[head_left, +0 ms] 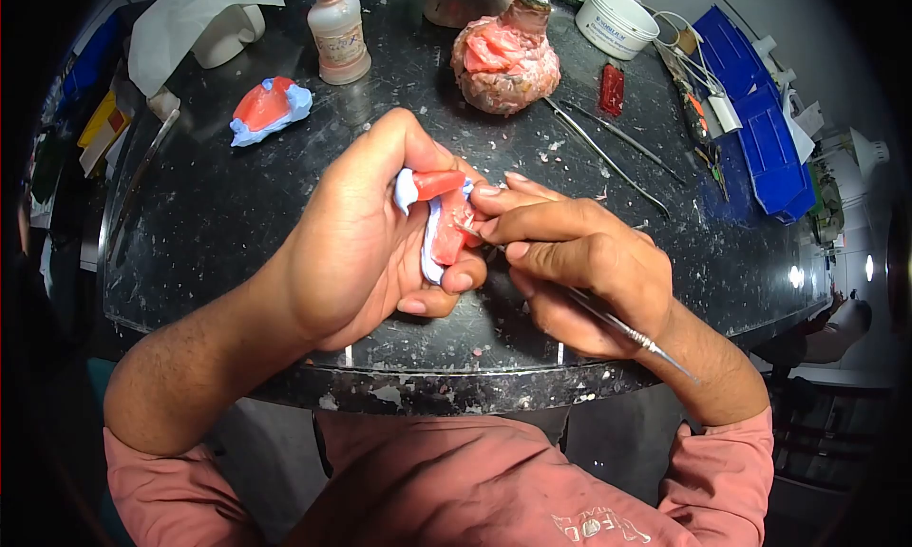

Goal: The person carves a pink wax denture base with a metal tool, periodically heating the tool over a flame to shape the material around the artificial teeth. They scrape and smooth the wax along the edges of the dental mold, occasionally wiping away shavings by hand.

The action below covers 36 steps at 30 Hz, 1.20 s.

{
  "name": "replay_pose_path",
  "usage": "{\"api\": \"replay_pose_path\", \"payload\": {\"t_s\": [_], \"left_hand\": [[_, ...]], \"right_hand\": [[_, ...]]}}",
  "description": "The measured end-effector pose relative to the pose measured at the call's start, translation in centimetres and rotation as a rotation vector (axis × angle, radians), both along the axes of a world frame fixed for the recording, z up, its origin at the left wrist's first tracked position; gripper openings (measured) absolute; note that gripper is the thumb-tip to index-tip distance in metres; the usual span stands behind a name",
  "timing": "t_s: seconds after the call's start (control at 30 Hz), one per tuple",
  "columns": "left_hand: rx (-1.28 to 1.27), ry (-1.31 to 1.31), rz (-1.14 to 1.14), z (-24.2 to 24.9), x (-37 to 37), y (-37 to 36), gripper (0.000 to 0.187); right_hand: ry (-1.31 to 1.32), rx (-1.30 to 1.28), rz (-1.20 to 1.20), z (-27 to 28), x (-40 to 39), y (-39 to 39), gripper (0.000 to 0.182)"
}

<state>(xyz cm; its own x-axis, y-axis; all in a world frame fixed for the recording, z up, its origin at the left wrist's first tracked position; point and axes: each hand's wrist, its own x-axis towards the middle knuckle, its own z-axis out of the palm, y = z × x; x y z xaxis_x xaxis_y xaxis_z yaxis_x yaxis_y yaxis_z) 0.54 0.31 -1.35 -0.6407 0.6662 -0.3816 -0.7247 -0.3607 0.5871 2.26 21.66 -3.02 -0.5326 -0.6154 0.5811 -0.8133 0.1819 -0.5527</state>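
My left hand is closed around a dental wax piece, pinkish red with a pale blue rim, and tilts it above the table's front edge. Part of the piece is hidden behind the fingers. In my right hand a thin metal dental carver is gripped like a pen. Its working end meets the red surface of the piece, and the other pointed end sticks out past the wrist. A similar red piece with a blue rim lies on the table beyond my left hand.
On the dark, speckled table stand a labelled bottle, a round wax-crusted vessel and a white tub. Two slender metal tools and a small red block lie at right. Blue trays sit farther right.
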Motion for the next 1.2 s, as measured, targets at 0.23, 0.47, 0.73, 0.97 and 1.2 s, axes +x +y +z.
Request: {"api": "replay_pose_path", "payload": {"t_s": [0.23,0.47,0.73,0.97,1.2], "left_hand": [[0.069,0.026,-0.022,-0.5,0.1,-0.2,0.044],[0.062,0.001,-0.019,-0.4,0.0,-0.2,0.045],[0.033,0.009,-0.005,-0.6,0.1,-0.1,0.044],[0.058,0.007,0.001,-0.6,0.1,-0.1,0.044],[0.035,-0.002,0.002,-0.8,0.0,-0.1,0.045]], "right_hand": [[-0.034,-0.027,-0.031,0.2,0.1,-0.1,0.028],[-0.052,-0.075,-0.027,0.2,0.1,-0.3,0.022],[-0.057,-0.027,-0.027,0.4,0.2,-0.1,0.027],[-0.010,-0.055,0.006,0.3,-0.2,-0.3,0.022],[-0.016,-0.006,0.032,0.8,0.1,-0.5,0.026]]}}
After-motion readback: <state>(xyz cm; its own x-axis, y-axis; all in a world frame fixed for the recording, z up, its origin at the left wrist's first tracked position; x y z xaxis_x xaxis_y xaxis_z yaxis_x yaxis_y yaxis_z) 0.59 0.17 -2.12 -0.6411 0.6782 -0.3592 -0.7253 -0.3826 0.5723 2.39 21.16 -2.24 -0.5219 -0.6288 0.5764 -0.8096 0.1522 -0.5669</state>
